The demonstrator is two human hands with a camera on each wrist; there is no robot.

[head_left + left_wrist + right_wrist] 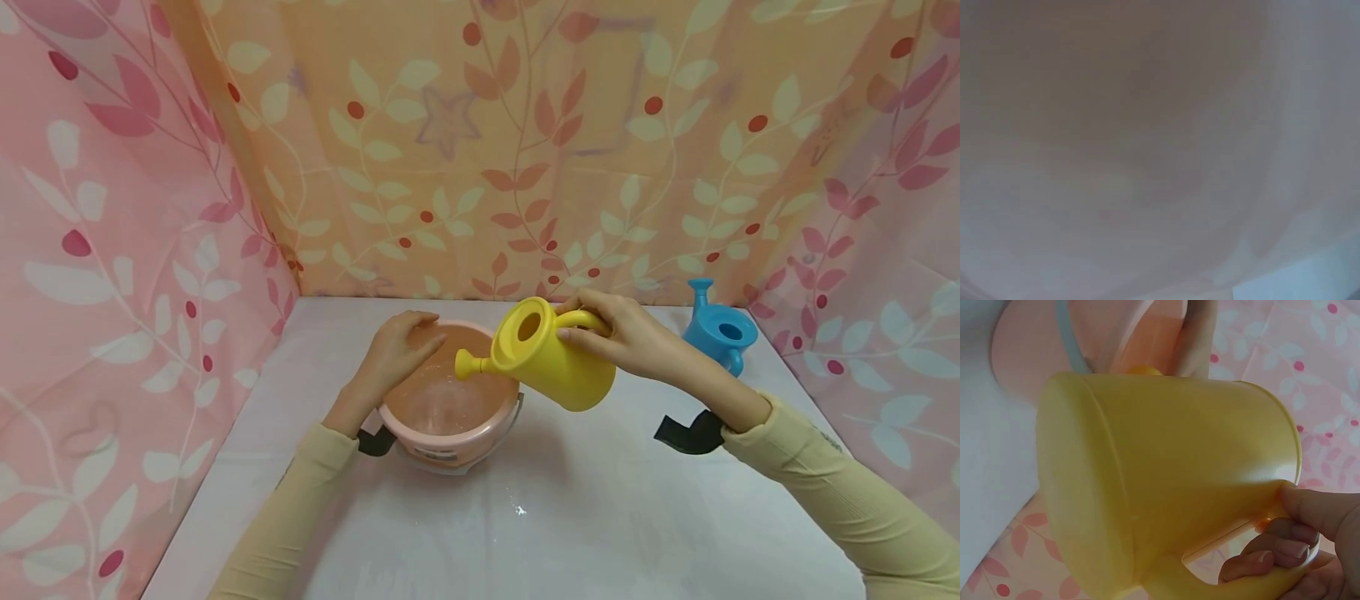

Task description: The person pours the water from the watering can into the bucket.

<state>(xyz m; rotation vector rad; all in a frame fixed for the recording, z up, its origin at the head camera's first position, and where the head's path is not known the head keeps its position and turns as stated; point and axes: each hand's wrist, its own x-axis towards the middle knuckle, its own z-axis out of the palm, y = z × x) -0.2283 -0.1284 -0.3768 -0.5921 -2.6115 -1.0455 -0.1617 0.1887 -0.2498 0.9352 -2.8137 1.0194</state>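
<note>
My right hand (611, 333) grips the handle of a yellow watering can (566, 375), its thumb on the upper edge. The can tilts left, its spout over the pink bucket (453, 446). In the right wrist view the can's yellow body (1191, 437) fills the middle, and curled fingers (1288, 547) wrap its handle. At the bucket's left rim my left hand (393, 350) holds on, thumb over the inside and fingers along the outer edge. Shallow, bubbly water (442, 404) shows in the bucket. Only a blurred, close pink-grey surface appears in the left wrist view.
A blue watering can (722, 333) stands at the back right, behind the right forearm. Small water drops (520, 510) glisten on the white table cover (600, 517) in front of the bucket. Patterned curtains (480, 208) enclose the back and both sides.
</note>
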